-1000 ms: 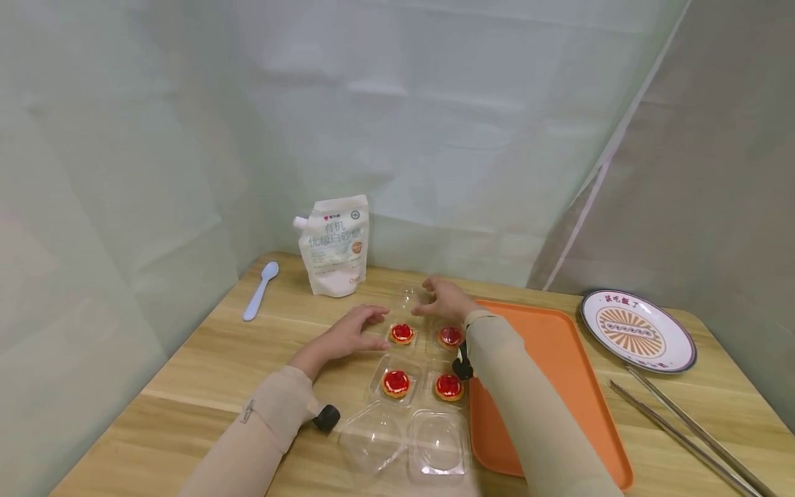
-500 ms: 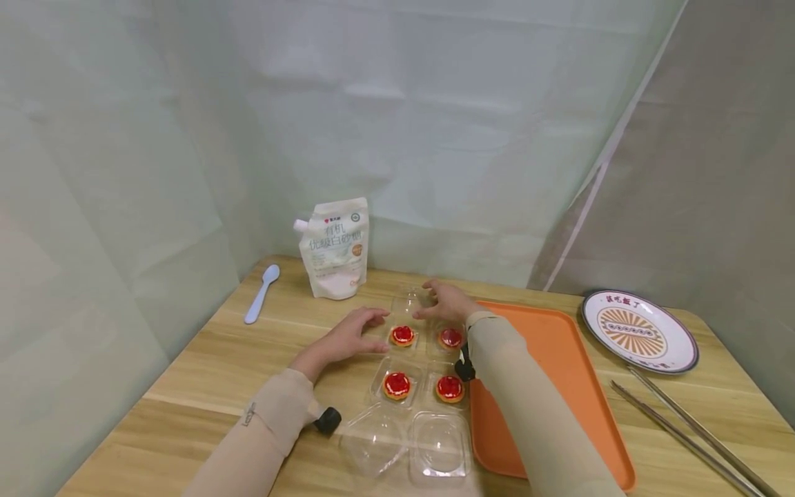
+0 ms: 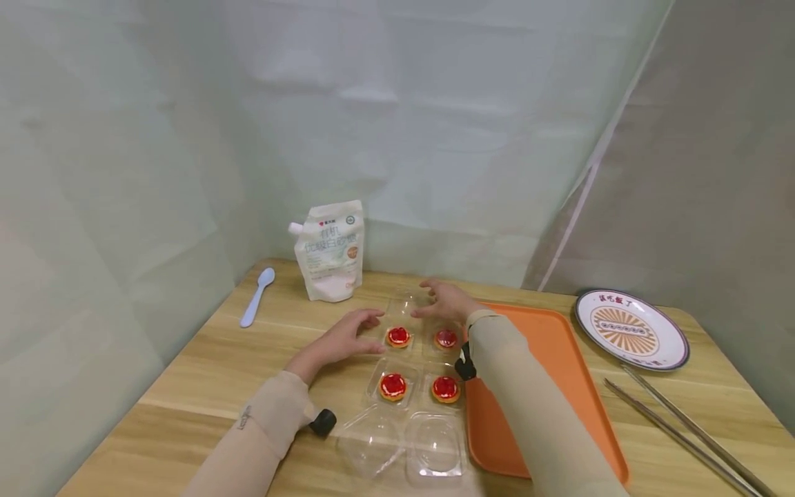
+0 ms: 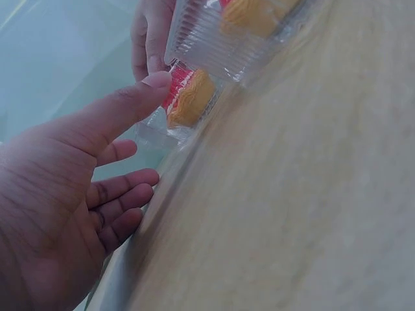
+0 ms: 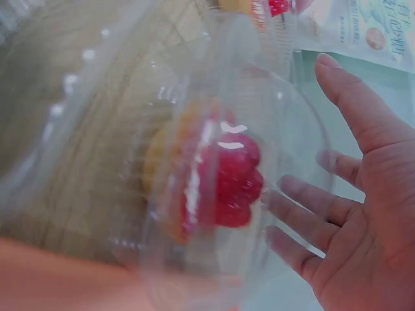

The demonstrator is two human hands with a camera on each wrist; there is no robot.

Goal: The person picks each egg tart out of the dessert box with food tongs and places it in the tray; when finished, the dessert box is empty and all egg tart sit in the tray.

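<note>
Several small tarts with red glazed tops sit in clear plastic boxes. My left hand [image 3: 344, 339] is beside the back left tart [image 3: 398, 337], thumb and fingers apart, gripping nothing. My right hand [image 3: 448, 301] is stretched out behind the back right tart [image 3: 445, 339], near the raised clear lid [image 3: 404, 304] of the back left box. In the right wrist view its fingers are spread beside a clear cover over a tart [image 5: 237, 188]; whether they touch it I cannot tell. The front left tart [image 3: 393, 386] and front right tart [image 3: 446, 389] lie nearer, their clear lids [image 3: 436, 445] folded forward.
An orange tray [image 3: 546, 359] lies to the right, partly under my right forearm. Beyond it are a patterned plate [image 3: 632, 330] and metal tongs [image 3: 683, 424]. A white spouted pouch [image 3: 331, 252] stands at the back, and a pale blue spoon [image 3: 257, 297] lies left of it.
The head view has shifted slightly, so everything appears a little further left. Both hands keep nearly the same place and pose relative to the boxes.
</note>
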